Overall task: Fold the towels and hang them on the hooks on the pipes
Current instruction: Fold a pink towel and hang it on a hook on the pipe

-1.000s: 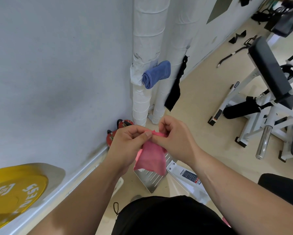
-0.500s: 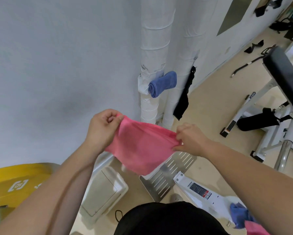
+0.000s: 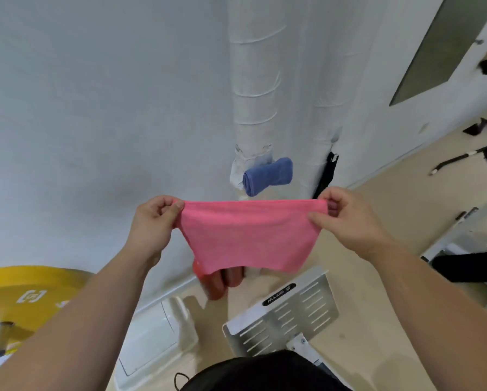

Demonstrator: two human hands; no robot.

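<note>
Already a blue towel (image 3: 267, 176) hung on the pipe (image 3: 253, 80). Our left hand (image 3: 152, 221) and right hand (image 3: 349, 221), well apart, pinched the top corners of the pink towel (image 3: 245, 235); by our judgement, its folding and hanging were not yet done.

Your pink towel (image 3: 245, 235) hides the tops of the red objects (image 3: 218, 285) just below it. Above it, you cannot see what the blue towel (image 3: 267, 176) hangs on. Far left of it, the frame edge crops the yellow plate (image 3: 25, 294).

Beige floor (image 3: 400, 187) bears slotted metal plate (image 3: 293, 317) and white box (image 3: 152, 337).
</note>
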